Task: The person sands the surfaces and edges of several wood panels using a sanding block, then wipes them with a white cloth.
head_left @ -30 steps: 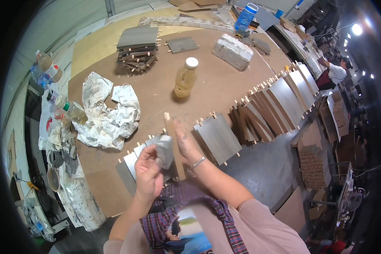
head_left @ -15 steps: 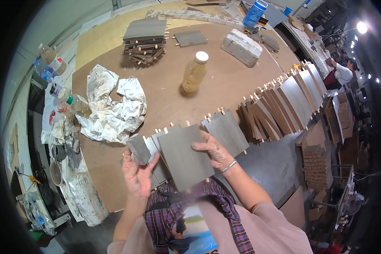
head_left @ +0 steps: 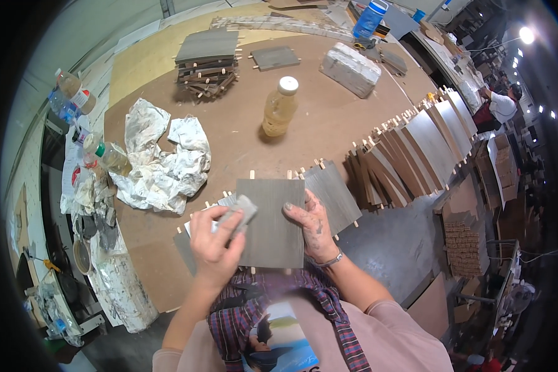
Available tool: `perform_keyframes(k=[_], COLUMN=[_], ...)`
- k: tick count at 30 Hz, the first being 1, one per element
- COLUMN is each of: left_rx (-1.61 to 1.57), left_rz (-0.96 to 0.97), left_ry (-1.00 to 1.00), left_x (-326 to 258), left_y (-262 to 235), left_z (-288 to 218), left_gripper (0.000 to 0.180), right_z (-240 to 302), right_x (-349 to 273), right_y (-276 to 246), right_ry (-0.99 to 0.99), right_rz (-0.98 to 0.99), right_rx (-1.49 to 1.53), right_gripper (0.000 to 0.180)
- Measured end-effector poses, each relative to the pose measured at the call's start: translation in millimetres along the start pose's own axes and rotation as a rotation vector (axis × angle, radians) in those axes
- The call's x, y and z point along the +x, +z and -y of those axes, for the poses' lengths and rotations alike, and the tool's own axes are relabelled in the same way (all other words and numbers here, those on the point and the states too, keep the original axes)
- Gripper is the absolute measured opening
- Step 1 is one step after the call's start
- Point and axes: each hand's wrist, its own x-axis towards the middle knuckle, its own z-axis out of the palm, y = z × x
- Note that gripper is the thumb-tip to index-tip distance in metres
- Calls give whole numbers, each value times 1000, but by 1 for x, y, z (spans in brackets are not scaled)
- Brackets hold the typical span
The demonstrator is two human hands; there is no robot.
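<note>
My right hand (head_left: 318, 230) grips the right edge of a grey wood-grain panel (head_left: 270, 230), its thumb on the face. Short wooden dowels stick out of the panel's upper and lower edges. My left hand (head_left: 216, 243) is closed round a small grey folded pad (head_left: 245, 211), held at the panel's left side; whether that is cloth or abrasive sheet I cannot tell. Behind the held panel, another grey panel (head_left: 332, 197) with dowels leans to the right. More panels lie partly hidden behind my left hand.
A long row of doweled panels (head_left: 409, 149) fans along the table's right edge. Further back are a panel stack (head_left: 208, 49), a single panel (head_left: 275, 58), a wrapped block (head_left: 351, 69) and a bottle of yellowish liquid (head_left: 279, 111). Crumpled white cloth (head_left: 161, 167) lies left.
The panel has turned upright and squared up before me. My left hand has moved right with the grey pad, from beside the panels to the held panel's left side.
</note>
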Motion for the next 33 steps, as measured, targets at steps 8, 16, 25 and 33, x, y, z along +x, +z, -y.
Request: perform_keyframes(k=[8, 16, 25, 33], left_rx=[-5, -9, 46, 431], left_rz=[16, -131, -208, 53], left_ry=[-44, -565, -841, -341], left_x=[0, -62, -116, -52], left_y=[-10, -52, -76, -55], left_z=[12, 106, 147, 125], left_gripper=[35, 32, 31, 46], right_z=[-7, -16, -20, -15], right_x=[1, 2, 5, -10], right_y=[2, -4, -5, 1], right_ry=[145, 240, 258, 436], right_rz=[16, 44, 82, 197], right_rx=[103, 134, 127, 123], right_gripper=[45, 53, 55, 68])
